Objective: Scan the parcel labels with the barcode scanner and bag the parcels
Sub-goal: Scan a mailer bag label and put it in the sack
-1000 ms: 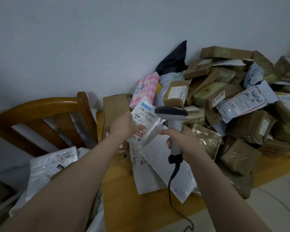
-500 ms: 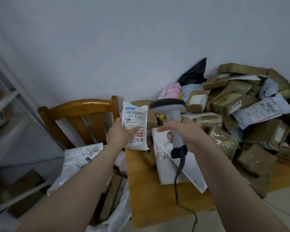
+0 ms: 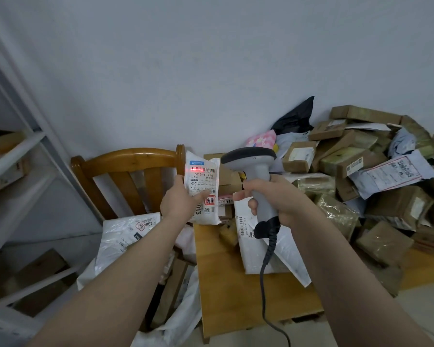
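Chair (image 3: 130,161) and white bag (image 3: 125,234) sit at lower left. At centre, the left grip (image 3: 178,200) pinches a small white parcel (image 3: 203,186) upright by its lower left edge, thumb on the label. A red scan line falls on the left of the top barcode. Just right, the right grip (image 3: 276,196) is wrapped round the scanner (image 3: 257,171) handle. If the soft pouch buckles or tilts, the line would probably miss the bars and the read fail.
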